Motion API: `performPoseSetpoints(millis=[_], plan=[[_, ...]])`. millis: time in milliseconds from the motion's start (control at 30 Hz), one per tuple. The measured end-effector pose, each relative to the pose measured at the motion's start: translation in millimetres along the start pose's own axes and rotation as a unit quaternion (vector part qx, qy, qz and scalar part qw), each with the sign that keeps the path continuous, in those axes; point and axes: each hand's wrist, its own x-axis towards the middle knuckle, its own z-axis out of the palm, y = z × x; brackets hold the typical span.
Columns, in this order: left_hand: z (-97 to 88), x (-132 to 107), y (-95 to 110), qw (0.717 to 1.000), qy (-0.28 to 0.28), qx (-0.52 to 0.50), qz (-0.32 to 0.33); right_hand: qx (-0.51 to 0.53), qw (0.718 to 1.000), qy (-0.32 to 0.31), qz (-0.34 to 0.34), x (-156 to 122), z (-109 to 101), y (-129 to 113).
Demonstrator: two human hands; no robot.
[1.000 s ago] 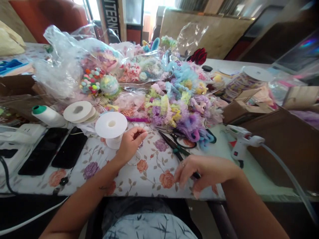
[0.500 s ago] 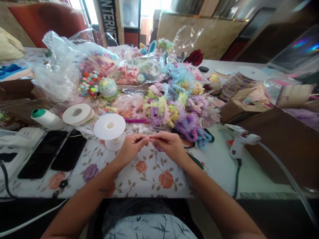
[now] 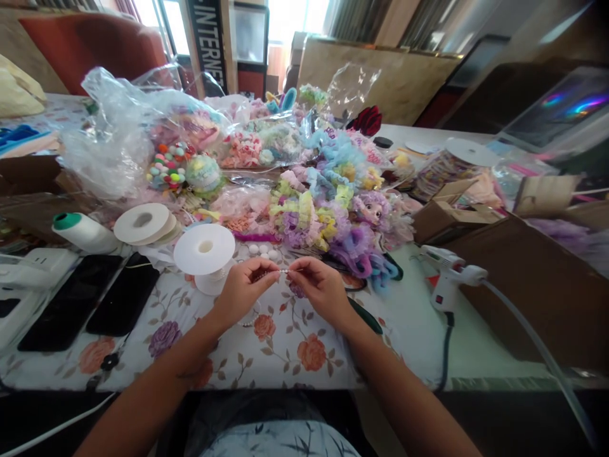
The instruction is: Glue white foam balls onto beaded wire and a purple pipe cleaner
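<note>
The short strand of small white beads [image 3: 284, 271] is stretched between your two hands, just above the near middle of the table. Your left hand [image 3: 243, 289] pinches its left end between thumb and forefinger, with the other fingers curled in toward the palm. Your right hand [image 3: 320, 290] pinches the right end the same way, its fingers bent and close together. The fingertips of both hands are near each other but apart, with only a few beads showing in the gap. How much more of the strand your fingers cover, you cannot tell from here.

A beaded loop [image 3: 247, 322] lies on the flowered tablecloth [image 3: 228, 365], partly hidden by your left wrist; whether it joins the strand is unclear. Just left and far of your left hand stands a white spool [image 3: 188, 252], and some white round pieces [image 3: 261, 251] lie on the far side of your hands. A green handle [image 3: 365, 316] shows just right of your right wrist.

Farther out, you have ruffled trims [image 3: 309, 219] heaped on the far side, with a doll's head [image 3: 372, 208] at their right. To your right sits a white glue gun [image 3: 443, 276] beside a cardboard box [image 3: 509, 304]; to your left lie two dark phones [image 3: 66, 304].
</note>
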Motion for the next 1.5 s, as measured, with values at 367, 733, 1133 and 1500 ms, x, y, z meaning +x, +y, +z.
performPoseSetpoints(millis=[367, 733, 1133, 1500], plan=[[2.5, -3.2, 3.0, 0.998, 0.007, 0.046, 0.048, -0.013, 1.0, 0.008, -0.006, -5.5, -0.2, -1.2], [4.6, -3.2, 2.2, 0.995, 0.013, 0.067, 0.071, -0.042, 0.998, 0.016, -0.044, -7.2, 0.7, 4.9], [5.8, -5.7, 1.4, 0.985, 0.022, 0.129, 0.111, -0.063, 0.996, 0.019, -0.054, -7.0, 2.2, 1.7], [7.0, -5.4, 4.3, 0.976, 0.034, 0.151, 0.153, -0.039, 0.998, 0.005, -0.058, -5.1, 1.7, 1.4]])
